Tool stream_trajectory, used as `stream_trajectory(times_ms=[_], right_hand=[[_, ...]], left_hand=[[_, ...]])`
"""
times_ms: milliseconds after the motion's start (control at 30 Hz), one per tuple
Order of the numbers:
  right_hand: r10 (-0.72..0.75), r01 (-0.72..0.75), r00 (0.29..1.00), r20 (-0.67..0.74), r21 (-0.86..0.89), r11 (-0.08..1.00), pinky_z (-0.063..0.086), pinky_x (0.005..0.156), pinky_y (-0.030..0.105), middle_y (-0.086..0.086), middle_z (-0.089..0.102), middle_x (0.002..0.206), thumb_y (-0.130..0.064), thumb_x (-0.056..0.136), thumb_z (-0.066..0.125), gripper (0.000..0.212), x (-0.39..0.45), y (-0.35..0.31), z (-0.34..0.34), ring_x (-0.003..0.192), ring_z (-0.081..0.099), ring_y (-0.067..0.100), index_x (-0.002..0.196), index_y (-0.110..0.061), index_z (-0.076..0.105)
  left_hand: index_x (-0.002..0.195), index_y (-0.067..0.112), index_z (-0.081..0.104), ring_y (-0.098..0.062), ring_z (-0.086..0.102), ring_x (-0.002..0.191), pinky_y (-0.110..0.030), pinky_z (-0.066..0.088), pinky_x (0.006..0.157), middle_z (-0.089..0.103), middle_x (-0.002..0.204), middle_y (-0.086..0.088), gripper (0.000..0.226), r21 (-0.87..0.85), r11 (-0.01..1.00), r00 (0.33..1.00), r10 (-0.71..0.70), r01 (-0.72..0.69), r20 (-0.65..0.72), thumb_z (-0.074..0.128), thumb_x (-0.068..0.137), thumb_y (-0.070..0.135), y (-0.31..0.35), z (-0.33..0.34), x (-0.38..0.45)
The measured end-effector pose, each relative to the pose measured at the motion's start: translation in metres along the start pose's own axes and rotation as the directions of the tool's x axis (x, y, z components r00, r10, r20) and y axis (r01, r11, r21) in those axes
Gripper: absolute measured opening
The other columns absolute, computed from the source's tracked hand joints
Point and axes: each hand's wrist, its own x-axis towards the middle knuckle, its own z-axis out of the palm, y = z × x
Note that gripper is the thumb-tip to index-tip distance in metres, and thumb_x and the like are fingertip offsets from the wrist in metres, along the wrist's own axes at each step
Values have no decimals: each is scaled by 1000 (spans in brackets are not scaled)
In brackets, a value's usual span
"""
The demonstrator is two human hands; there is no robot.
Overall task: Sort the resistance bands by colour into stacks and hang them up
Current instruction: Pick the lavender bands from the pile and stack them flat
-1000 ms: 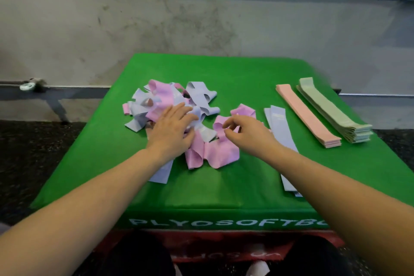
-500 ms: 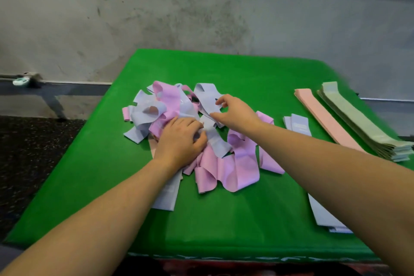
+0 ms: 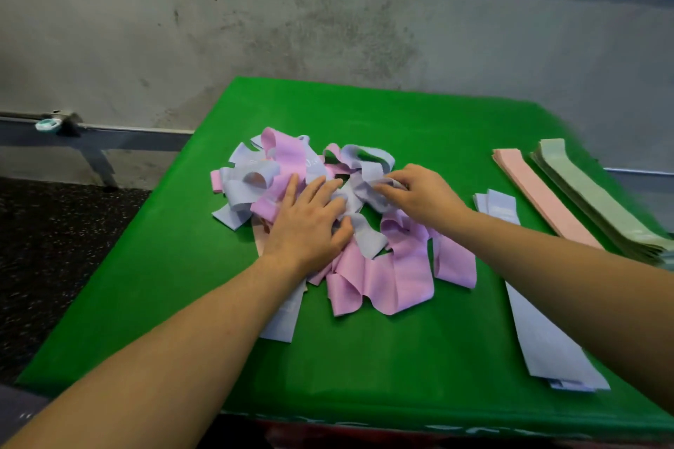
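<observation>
Currently sorting: mixed pile [image 3: 328,222] of pink and lilac bands mid-counter [image 3: 182,266]; lilac stack [image 3: 539,332], peach stack [image 3: 539,200], green stack [image 3: 598,200] laid at right. Left hand [image 3: 310,226] flat, pressing the pile, gripping nothing; right hand [image 3: 419,197], grip closed, pinches a lilac band [image 3: 368,189]. Next, likely: draw it free, flatten, add to lilac stack; hanging not begun.

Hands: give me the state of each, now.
Left hand: open, fingers flat, pressing on the tangled pile.
Right hand: pinching a lavender band in the pile.
</observation>
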Motion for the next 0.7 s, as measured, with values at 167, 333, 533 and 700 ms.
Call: stream_trajectory(times_ms=[167,333,533,700], right_hand=[[-121,120,989,-83,-12,993,32,72,29,-3,58,90,-31,97,61,19,-24,1,-11,87,50,13,104,-19,74],[141,-111,990,-31,461,880,54,81,36,-2,73,99,-14,89,66,6,-39,-15,-22,94,68,13,86,-18,63],[405,-377,902,149,729,572,39,54,31,9,46,89,-1,90,45,16,-47,-34,-33,75,46,21,89,-16,45],[339,-666,740,581,701,253,56,90,49,21,62,115,-22,92,47,24,-65,-36,-40,101,64,34,113,-10,49]], left_hand=[[113,27,58,-16,30,145,-53,-4,123,39,155,2,43,37,999,1000,13,-13,-2,24,101,51,1,-2,-2],[123,26,54,-15,34,143,-54,4,123,41,154,3,41,41,999,1000,21,-21,-15,29,100,49,1,-2,-3],[150,30,30,-11,28,147,-54,0,123,34,158,9,56,7,998,998,60,-60,32,31,98,52,2,-6,-5],[151,32,25,-12,28,148,-53,-6,123,36,157,7,54,-8,999,995,47,-47,88,31,100,48,5,-11,-4]])
